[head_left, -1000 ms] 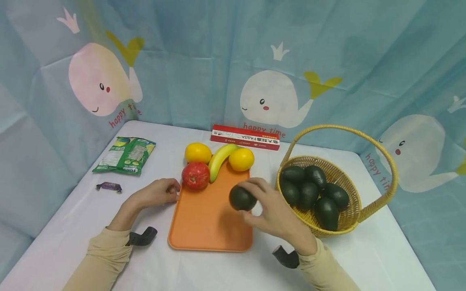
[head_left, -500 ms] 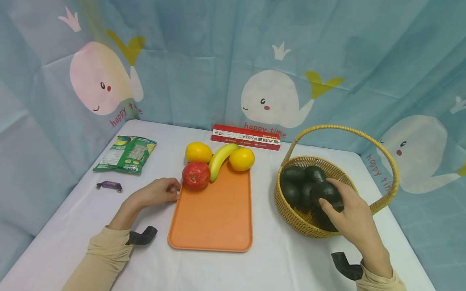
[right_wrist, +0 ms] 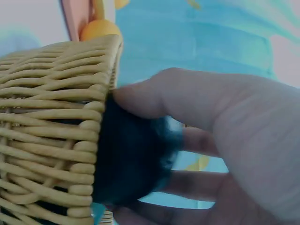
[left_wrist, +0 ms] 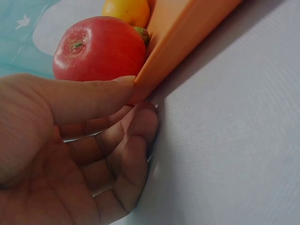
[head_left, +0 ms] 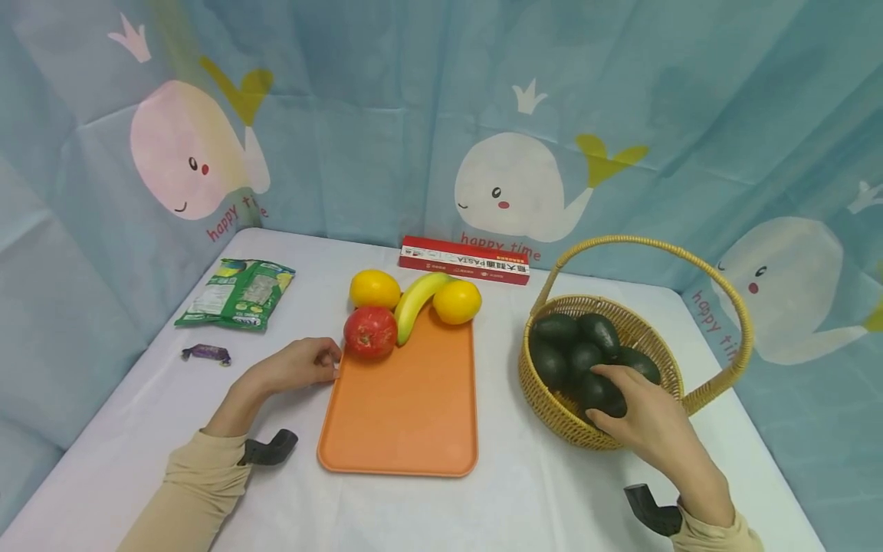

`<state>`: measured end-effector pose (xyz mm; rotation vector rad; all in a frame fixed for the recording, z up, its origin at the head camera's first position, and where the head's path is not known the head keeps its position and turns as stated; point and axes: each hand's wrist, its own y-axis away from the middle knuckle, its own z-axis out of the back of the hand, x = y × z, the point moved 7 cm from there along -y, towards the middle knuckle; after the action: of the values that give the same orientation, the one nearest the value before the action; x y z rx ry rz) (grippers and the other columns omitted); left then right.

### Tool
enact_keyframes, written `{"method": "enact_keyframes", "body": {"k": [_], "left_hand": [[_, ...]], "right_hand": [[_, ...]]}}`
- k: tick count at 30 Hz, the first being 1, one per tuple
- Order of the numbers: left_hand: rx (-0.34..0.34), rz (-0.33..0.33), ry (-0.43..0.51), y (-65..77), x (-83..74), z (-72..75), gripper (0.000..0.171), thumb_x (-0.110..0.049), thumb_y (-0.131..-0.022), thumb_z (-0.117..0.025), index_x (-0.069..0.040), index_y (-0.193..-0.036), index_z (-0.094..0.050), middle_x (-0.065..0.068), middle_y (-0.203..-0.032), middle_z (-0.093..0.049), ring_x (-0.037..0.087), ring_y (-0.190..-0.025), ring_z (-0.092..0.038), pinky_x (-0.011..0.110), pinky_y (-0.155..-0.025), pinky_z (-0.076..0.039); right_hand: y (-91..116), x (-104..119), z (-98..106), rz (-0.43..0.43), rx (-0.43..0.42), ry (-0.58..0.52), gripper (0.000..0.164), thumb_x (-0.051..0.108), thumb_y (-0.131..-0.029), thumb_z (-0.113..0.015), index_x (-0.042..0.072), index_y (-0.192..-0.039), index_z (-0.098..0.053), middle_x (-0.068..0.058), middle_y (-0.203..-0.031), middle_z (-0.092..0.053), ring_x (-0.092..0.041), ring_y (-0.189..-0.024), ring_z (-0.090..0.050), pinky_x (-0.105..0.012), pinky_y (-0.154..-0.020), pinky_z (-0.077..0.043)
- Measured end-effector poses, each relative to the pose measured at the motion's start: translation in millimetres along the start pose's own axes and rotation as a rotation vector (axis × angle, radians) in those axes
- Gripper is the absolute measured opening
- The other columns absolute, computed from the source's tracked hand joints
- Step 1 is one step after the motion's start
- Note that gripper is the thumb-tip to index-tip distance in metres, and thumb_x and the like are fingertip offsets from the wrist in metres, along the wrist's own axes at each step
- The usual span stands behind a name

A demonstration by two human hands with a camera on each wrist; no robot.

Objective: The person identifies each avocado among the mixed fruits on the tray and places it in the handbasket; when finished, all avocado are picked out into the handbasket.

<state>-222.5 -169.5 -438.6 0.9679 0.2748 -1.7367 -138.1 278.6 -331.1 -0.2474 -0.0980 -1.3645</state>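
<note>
My left hand (head_left: 301,365) pinches the left rim of the orange tray (head_left: 403,429); in the left wrist view its thumb lies on the edge and the other fingers curl below. On the tray's far end sit a red pomegranate-like fruit (head_left: 370,333), a banana (head_left: 418,303) and two yellow fruits (head_left: 457,301). At the right, my right hand (head_left: 651,423) reaches over the near rim of the wicker basket (head_left: 569,428). Its thumb and fingers hold a dark avocado (right_wrist: 136,154), low among several other avocados (head_left: 556,330). The basket wall partly hides it in the right wrist view.
The basket's tall handle (head_left: 645,242) arches over the avocados. A red pasta box (head_left: 464,261) lies at the back, against the curtain. To the left are a green snack bag (head_left: 237,294) and a purple wrapped candy (head_left: 207,353) on the white table.
My right hand has carried the avocado from above the tray to the right and down into the basket. My left hand stays at the tray's rim.
</note>
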Motion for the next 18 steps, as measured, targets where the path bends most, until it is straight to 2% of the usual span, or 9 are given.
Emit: {"method": "enact_keyframes", "body": {"k": [5, 12, 18], "left_hand": [[-0.001, -0.018, -0.002, -0.9, -0.8, -0.5, 0.024, -0.009, -0.087, -0.065, 0.002, -0.108, -0.060, 0.003, -0.080, -0.056, 0.016, -0.075, -0.050, 0.026, -0.065, -0.041], [-0.002, -0.013, 0.005, -1.1, -0.8, -0.9, 0.024, -0.009, -0.088, -0.065, 0.002, -0.108, -0.059, 0.003, -0.079, -0.055, 0.015, -0.073, -0.049, 0.025, -0.063, -0.040], [-0.006, -0.009, 0.007, 0.8, -0.4, 0.7, 0.024, -0.009, -0.088, -0.065, 0.002, -0.108, -0.059, 0.004, -0.081, -0.056, 0.016, -0.075, -0.050, 0.027, -0.066, -0.041]], "right_hand": [[-3.3, -9.3, -12.6, -0.057, 0.085, -0.034, 0.055, 0.038, -0.087, -0.070, 0.005, -0.129, -0.058, -0.022, -0.115, -0.069, -0.042, -0.093, -0.068, -0.055, -0.074, -0.052], [-12.3, -15.1, -17.7, -0.076, 0.025, -0.029, 0.052, 0.042, -0.092, -0.063, 0.000, -0.123, -0.062, -0.024, -0.120, -0.065, -0.045, -0.106, -0.062, -0.058, -0.084, -0.049], [-19.7, -8.9, -15.9, -0.045, -0.024, -0.012, 0.036, 0.031, -0.089, -0.070, 0.004, -0.113, -0.063, -0.017, -0.099, -0.071, -0.032, -0.082, -0.067, -0.047, -0.065, -0.052]]}}
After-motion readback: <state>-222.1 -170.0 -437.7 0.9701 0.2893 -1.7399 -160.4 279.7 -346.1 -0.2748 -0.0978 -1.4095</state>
